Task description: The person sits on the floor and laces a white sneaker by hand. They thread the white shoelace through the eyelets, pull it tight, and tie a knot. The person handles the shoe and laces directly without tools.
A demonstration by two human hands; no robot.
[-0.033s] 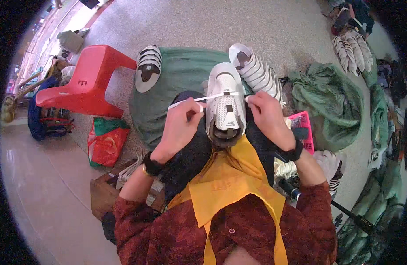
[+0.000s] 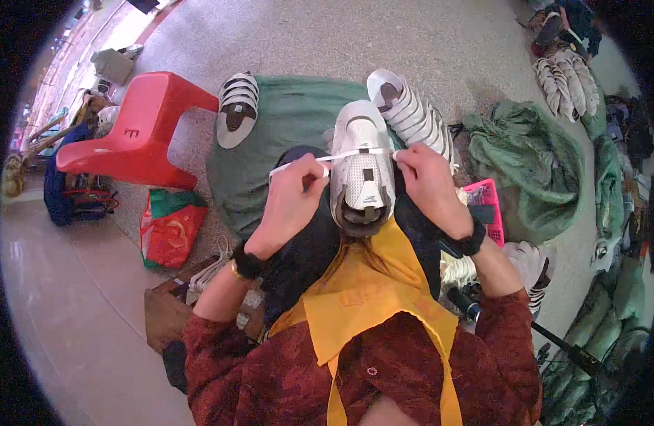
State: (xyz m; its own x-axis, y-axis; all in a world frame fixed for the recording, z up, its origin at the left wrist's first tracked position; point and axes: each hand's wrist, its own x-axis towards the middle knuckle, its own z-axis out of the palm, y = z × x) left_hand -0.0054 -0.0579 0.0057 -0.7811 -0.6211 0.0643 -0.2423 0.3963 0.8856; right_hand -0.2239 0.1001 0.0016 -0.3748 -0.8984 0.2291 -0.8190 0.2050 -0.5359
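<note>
A white shoe upper [image 2: 361,160] rests on my lap, its toe pointing away from me and its dark-lined collar toward me. Across its front runs a white shoelace [image 2: 355,152], threaded through a dark loop on the tongue. On the left of the upper, my left hand [image 2: 293,202] pinches one side of the lace, and a loose length sticks out past the fingers. My right hand [image 2: 433,188] pinches the other side, close to the upper's right edge. The lace looks stretched nearly straight between both hands.
A green cloth [image 2: 298,106] lies ahead, with stacked white uppers [image 2: 412,110] at its right and more uppers [image 2: 237,106] at its left. Beside them stand a red plastic chair [image 2: 142,128] and red bag [image 2: 172,231]. Right: a pink basket [image 2: 493,220] and green sack [image 2: 529,167].
</note>
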